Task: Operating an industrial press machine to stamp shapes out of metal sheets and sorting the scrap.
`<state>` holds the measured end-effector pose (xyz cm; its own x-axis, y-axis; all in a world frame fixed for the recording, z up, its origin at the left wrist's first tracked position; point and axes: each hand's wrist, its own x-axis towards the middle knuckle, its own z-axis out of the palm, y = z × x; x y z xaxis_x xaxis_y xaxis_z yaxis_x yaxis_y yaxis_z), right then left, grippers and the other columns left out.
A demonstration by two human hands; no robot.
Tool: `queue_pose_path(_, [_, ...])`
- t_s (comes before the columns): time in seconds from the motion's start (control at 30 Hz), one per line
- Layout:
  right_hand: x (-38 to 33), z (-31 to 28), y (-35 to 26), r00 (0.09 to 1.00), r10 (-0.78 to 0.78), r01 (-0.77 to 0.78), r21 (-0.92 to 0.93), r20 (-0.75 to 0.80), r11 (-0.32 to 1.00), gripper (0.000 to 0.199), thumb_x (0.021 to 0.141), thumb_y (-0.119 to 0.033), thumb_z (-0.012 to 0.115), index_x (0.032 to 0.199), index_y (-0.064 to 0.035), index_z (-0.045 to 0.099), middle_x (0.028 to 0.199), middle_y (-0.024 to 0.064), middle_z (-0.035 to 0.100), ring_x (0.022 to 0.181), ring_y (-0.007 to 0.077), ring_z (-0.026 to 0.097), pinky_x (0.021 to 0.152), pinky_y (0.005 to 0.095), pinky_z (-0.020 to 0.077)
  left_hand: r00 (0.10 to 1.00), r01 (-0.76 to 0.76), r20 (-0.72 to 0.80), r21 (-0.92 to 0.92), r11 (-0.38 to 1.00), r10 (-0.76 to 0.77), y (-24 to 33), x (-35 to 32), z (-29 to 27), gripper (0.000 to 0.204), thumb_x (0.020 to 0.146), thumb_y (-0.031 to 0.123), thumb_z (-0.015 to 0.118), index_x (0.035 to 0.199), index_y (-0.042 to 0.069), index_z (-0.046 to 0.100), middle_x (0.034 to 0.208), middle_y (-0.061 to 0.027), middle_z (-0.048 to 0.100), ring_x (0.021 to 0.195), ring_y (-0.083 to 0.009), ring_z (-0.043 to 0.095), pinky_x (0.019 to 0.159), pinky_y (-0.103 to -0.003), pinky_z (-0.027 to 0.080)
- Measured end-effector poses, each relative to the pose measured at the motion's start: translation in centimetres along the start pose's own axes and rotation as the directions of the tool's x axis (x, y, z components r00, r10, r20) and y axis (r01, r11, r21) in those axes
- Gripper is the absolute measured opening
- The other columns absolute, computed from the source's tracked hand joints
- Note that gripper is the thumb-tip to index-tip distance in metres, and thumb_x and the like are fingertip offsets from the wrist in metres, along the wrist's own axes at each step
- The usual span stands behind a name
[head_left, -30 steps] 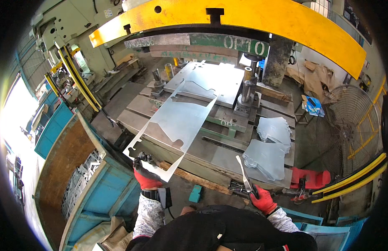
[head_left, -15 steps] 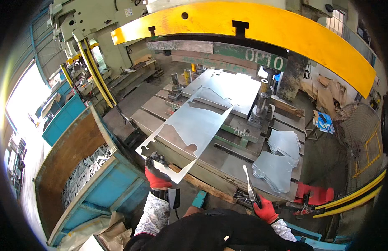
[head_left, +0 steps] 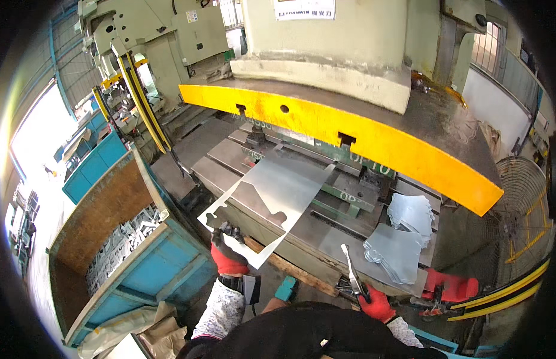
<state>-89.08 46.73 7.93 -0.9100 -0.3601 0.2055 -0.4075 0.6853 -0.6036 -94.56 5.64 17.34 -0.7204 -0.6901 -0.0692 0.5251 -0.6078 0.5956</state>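
My left hand (head_left: pixel 229 250), in a red glove with dark fingertips, is closed on the near edge of a thin metal sheet (head_left: pixel 284 182) with shaped cutouts. The sheet slants away from me over the press bed (head_left: pixel 221 161), and its far end lies by the lower die, partly hidden under the lowered yellow press ram (head_left: pixel 314 122). In my red-gloved right hand (head_left: pixel 377 304) are long metal pliers (head_left: pixel 351 269), their pale tip pointing up and away, apart from the sheet. Right of them, two fanned stacks of cut metal blanks (head_left: pixel 393 251) rest on the bed.
At left stands a blue bin (head_left: pixel 155 281) holding many small metal scraps (head_left: pixel 125 245). A wooden strip (head_left: pixel 302 271) runs along the bed's front edge. A red object (head_left: pixel 451 287) and yellow rails (head_left: pixel 499 296) are at right, near a large caged fan (head_left: pixel 520 203).
The yellow ram has come down and now hides the upper die area and the flat plate seen there before. My hands and the sheet have barely shifted.
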Motion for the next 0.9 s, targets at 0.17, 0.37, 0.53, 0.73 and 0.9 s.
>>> queue_pose_path(0.17, [-0.4,0.0,-0.1,0.998,0.059,-0.06,0.028,0.038,0.998,0.052,0.074,-0.025,0.06,0.116,0.0035,0.046,0.099,0.0249,0.056,0.093,0.0376,0.055,0.08,0.0405,0.0433,0.998,0.041,0.056,-0.012,0.999,-0.04,-0.1,0.4,-0.7,0.032,0.084,0.036,0.05,0.093,0.006,0.055,0.07,-0.0001,0.054,0.055,-0.0149,0.052,0.047,-0.026,0.044])
queue_pose_path(0.37, [1.0,-0.1,-2.1,0.991,0.131,-0.134,0.069,0.038,0.989,0.047,0.076,-0.022,0.057,0.115,0.0023,0.047,0.098,0.025,0.056,0.094,0.0384,0.054,0.081,0.0405,0.0425,0.994,-0.096,0.052,0.094,0.991,0.092,0.2,-2.4,2.1,0.035,0.087,0.036,0.045,0.101,0.004,0.051,0.067,-0.0003,0.05,0.05,-0.0135,0.047,0.043,-0.025,0.039])
queue_pose_path(0.53, [2.2,0.6,-1.9,0.988,0.148,-0.155,0.199,0.051,0.968,0.043,0.077,-0.02,0.056,0.114,0.0004,0.047,0.097,0.0245,0.057,0.093,0.039,0.054,0.082,0.0407,0.0426,0.994,-0.09,-0.055,0.116,0.989,0.097,-1.6,-0.5,-4.2,0.03,0.088,0.037,0.039,0.091,0.01,0.054,0.065,-0.0002,0.048,0.051,-0.0123,0.046,0.045,-0.025,0.037])
queue_pose_path(0.73, [9.3,-0.9,-5.2,0.975,0.219,-0.212,0.377,0.026,0.901,0.035,0.081,-0.014,0.056,0.113,-0.0004,0.049,0.094,0.0182,0.06,0.084,0.0269,0.058,0.077,0.0362,0.0443,0.994,0.105,-0.004,0.297,0.949,-0.109,-6.6,0.5,-14.8,0.021,0.088,0.029,0.041,0.081,0.011,0.049,0.066,0.0018,0.044,0.056,-0.0112,0.044,0.05,-0.024,0.037])
queue_pose_path(0.9, [21.2,-1.2,-3.5,0.996,0.087,-0.064,0.671,-0.001,0.739,0.022,0.086,-0.015,0.051,0.104,-0.0019,0.052,0.074,0.0056,0.058,0.06,0.012,0.054,0.053,0.027,0.0451,0.953,0.287,-0.088,-0.033,0.957,-0.289,-4.1,-1.7,-10.0,0.033,0.09,0.031,0.039,0.092,0.001,0.054,0.072,-0.0054,0.056,0.06,-0.0137,0.051,0.054,-0.028,0.041])
